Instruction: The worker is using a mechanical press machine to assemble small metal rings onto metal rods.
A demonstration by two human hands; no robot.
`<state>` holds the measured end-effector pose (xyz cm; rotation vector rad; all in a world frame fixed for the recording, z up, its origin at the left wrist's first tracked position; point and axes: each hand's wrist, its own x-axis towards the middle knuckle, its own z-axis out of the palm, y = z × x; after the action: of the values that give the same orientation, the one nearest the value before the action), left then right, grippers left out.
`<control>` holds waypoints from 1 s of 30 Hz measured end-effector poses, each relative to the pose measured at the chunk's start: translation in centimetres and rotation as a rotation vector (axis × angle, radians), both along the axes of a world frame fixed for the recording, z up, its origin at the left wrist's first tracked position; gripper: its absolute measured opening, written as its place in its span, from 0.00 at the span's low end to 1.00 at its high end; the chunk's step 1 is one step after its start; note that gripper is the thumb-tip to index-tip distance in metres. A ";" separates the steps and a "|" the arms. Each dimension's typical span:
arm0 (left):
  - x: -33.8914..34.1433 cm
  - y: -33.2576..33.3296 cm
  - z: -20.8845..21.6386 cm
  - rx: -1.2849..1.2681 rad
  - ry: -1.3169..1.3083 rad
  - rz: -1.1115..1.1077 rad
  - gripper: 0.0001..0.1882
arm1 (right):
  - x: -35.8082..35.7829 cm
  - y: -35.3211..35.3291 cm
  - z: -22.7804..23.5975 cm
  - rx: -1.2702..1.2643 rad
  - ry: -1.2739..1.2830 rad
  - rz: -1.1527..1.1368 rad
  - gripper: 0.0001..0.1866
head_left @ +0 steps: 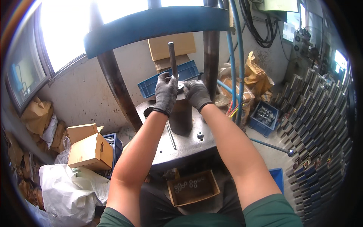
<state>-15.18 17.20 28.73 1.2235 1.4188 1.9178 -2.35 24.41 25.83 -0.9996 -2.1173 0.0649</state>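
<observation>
Both my hands wear dark grey gloves and are close together over a dark metal cylinder point(181, 117) on the press table point(193, 145). An upright metal rod point(172, 56) rises just beyond them. My left hand point(165, 94) is closed beside the foot of the rod; what its fingertips hold is mostly hidden. With bent fingers my right hand point(196, 94) pinches the edge of a small shiny metal piece point(180, 85) on top of the cylinder. A thin metal rod point(171, 136) lies on the table, and a small metal fitting point(200, 134) stands to its right.
A blue press crossbeam point(159, 23) spans two dark columns point(119, 85). Behind the hands sits a blue crate point(147, 87). Below the table is a wooden box point(194, 196) holding several rings. Metal bars point(317, 117) are stacked right; a cardboard box point(90, 153) stands left.
</observation>
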 end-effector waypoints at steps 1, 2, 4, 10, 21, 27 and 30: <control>-1.2 2.0 0.7 -0.070 0.119 0.072 0.21 | -0.5 -0.1 -0.1 0.023 -0.004 0.008 0.16; -1.3 3.0 1.7 -0.143 0.236 0.136 0.22 | -0.5 -0.4 0.0 0.026 0.000 0.002 0.16; -1.2 4.1 2.7 -0.248 0.331 0.196 0.22 | -0.7 -1.1 0.2 0.006 0.022 0.034 0.15; 1.2 2.9 2.4 -0.400 0.562 0.325 0.23 | 0.1 -0.5 0.1 -0.011 -0.009 -0.023 0.15; -0.3 4.3 -1.7 0.505 -0.162 0.191 0.16 | -0.1 0.3 -0.8 -0.036 0.132 0.072 0.20; -1.2 3.5 -1.2 0.331 -0.223 0.052 0.16 | -0.2 -0.9 -0.5 0.017 0.180 -0.023 0.26; -2.2 3.4 -1.6 0.329 -0.138 -0.003 0.16 | -0.4 -2.2 0.4 -0.026 0.158 -0.033 0.24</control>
<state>-17.38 20.61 27.09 1.2020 1.0604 2.2501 -2.73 22.25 26.25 -1.0105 -1.9604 0.1511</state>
